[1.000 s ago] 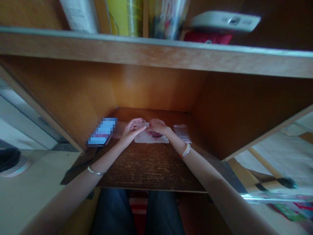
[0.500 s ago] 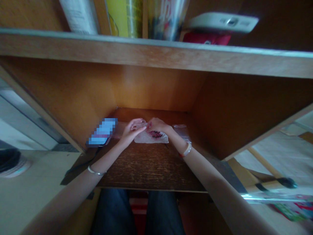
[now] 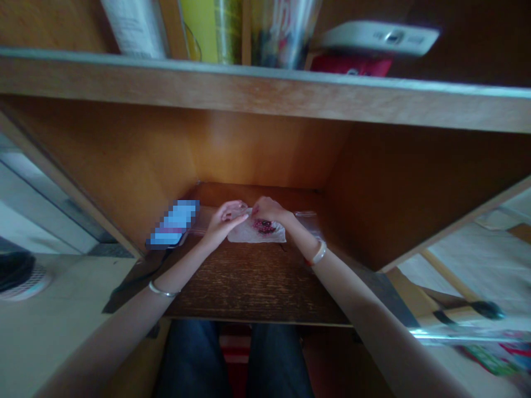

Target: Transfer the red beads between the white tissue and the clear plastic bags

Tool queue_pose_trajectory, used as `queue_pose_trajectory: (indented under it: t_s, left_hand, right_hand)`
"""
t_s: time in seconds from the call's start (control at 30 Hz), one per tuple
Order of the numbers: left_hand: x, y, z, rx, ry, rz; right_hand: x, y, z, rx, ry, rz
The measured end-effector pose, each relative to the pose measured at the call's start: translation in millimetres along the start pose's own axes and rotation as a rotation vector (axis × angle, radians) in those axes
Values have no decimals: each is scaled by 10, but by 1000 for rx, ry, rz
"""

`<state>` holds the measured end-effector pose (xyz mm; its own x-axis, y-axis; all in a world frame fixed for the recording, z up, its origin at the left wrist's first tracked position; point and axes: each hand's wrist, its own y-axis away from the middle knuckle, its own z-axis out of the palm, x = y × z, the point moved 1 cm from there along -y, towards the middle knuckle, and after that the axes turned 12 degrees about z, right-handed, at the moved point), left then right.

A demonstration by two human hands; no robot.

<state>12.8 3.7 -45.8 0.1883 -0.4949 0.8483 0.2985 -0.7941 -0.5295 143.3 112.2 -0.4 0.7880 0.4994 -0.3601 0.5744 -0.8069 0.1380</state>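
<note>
Small dark-red beads (image 3: 265, 226) lie in a cluster on a white sheet (image 3: 244, 236) like tissue or cloth on the dark wooden desktop. Over the sheet's left side is my left hand (image 3: 226, 219). Its fingers are curled, with thumb and fingertips close together; anything between them is too small to make out. My right hand (image 3: 270, 210) hovers just above and behind the beads, fingers bent down and pinched. A slight blur hides what it holds, if anything. The two hands are a short gap apart.
A phone (image 3: 174, 223), its screen blurred out, leans at the left with a dark cable beneath. Clear plastic bags (image 3: 307, 221) lie right and left of the sheet. Side panels enclose the desk. A shelf (image 3: 265, 91) above holds a can, a white box and other items.
My right hand has shifted slightly right and up, widening the gap to my left hand and showing more of the sheet. My left hand has stayed nearly still.
</note>
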Motion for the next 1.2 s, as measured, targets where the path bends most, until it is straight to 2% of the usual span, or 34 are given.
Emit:
queue_pose_trajectory:
  t_s: [0.07, 0.2, 0.27, 0.4, 0.47, 0.63, 0.83, 1.0, 1.2]
  left_hand:
    - [-9, 2, -2, 3, 0, 0]
    - [-29, -3, -9, 2, -14, 14]
    - [-29, -7, -12, -3, -24, 20]
    - [-25, -13, -21, 1, -29, 18]
    - [-25, -13, -26, -2, -33, 22]
    - [-12, -8, -26, -8, -38, 34]
    - [-6, -5, -13, -1, -13, 2]
    - [-25, -9, -11, 13, 14, -3]
    - [15, -13, -11, -2, 10, 13]
  right_hand:
    - [-5, -4, -61, 66, -74, -65]
    - [-72, 27, -201, 308, -304, -242]
    - [-124, 62, -231, 358, -414, -308]
    - [-213, 140, -214, 205, -491, -442]
    - [-219, 170, -222, 155, -477, -452]
    - [-105, 187, -350, 147, -360, -319]
    - [46, 151, -406, -67, -45, -110]
    - [-23, 208, -342, -231, 217, -85]
    - [-130, 221, -192, -215, 388, -73]
